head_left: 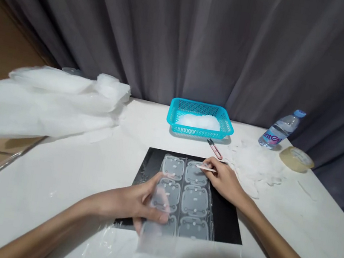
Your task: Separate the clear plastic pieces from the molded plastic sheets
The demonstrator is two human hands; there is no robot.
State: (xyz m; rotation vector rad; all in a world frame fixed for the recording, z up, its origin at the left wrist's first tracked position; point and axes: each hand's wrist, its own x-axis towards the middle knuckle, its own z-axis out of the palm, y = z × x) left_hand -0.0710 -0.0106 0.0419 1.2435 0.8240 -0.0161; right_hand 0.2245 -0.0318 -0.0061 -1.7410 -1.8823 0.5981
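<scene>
A clear plastic sheet (181, 190) with several rounded-square cells and small white dots lies on a black mat (227, 223). My left hand (150, 201) is over the sheet's left column, thumb and fingers closed around a translucent, frosted-looking piece of film (156, 245). That film is blurred and hangs past the mat's front edge. At the sheet's upper right cell, my right hand (218, 177) pinches a thin, pale, flat stick (207, 168), whose left end lies over that cell. The right fingertips are close to the sheet; whether they touch it I cannot tell.
A turquoise basket (199, 132) with white fluffy material stands behind the mat, thread snips (214, 148) in front of it. At right are loose white scraps (255, 163), a water bottle (280, 130) and a tape roll (296, 159). White sheeting (46, 101) is heaped at left.
</scene>
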